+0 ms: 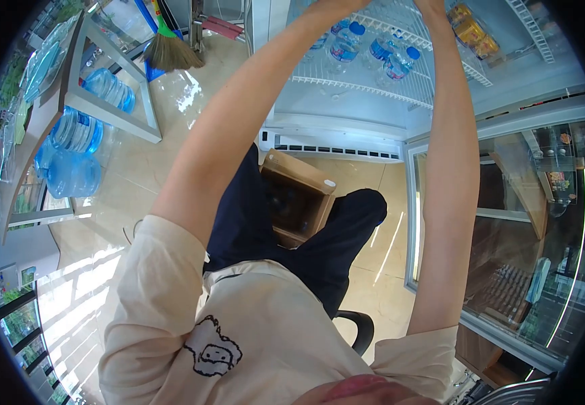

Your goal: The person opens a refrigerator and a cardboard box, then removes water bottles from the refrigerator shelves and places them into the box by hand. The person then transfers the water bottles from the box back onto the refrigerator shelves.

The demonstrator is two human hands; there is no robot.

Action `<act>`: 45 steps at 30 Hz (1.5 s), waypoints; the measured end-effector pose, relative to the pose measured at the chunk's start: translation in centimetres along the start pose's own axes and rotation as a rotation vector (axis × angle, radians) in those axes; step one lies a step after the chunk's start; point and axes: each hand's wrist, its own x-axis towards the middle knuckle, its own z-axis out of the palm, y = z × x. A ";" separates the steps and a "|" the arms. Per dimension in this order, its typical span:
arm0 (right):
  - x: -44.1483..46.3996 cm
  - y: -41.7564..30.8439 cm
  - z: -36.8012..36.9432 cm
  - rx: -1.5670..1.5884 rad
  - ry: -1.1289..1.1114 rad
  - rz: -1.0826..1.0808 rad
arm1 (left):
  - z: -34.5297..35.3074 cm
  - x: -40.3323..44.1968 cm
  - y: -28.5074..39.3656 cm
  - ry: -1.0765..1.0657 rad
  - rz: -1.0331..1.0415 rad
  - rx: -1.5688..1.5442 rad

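Note:
Both my arms reach up and forward into an open glass-door fridge. My left hand (341, 5) is cut off by the top edge, above the upper wire shelf (399, 25); its fingers do not show. Only the wrist end of my right hand (430, 6) is in view, to the right of the left one, and what it holds, if anything, is hidden. Below them, small water bottles with blue caps, among them one bottle (345, 48) and another bottle (400, 65), stand on the lower wire shelf (346, 84). Yellow-orange packaged drinks (473, 31) sit to the right.
An open cardboard box (299, 169) rests on the floor between my knees. The fridge's glass door (508, 229) stands open at right. Large blue water jugs (73, 175) are under a table (49, 128) at left, with a broom (171, 50) behind. A chair armrest (360, 331) is beside me.

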 end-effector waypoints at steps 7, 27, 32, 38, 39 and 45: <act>1.7 -5.2 -2.2 -0.133 -0.266 0.167 | 0.0 -1.6 2.2 0.095 -0.286 0.475; -25.7 -19.8 -4.1 -0.003 0.682 0.383 | -1.4 -31.3 2.4 0.196 0.407 0.382; -52.7 -28.4 0.4 0.006 -0.300 0.772 | -3.1 -55.4 -1.8 -0.341 -0.217 0.589; -65.0 -29.4 1.8 0.031 -1.221 1.131 | -1.3 -64.8 -6.2 -0.990 -0.577 0.517; -64.9 -28.9 2.0 0.012 -1.160 1.135 | -1.2 -65.0 -6.8 -0.926 -0.544 0.613; -70.0 -26.6 5.6 0.223 -1.051 1.408 | -0.5 -64.9 -7.8 -0.566 -0.539 0.805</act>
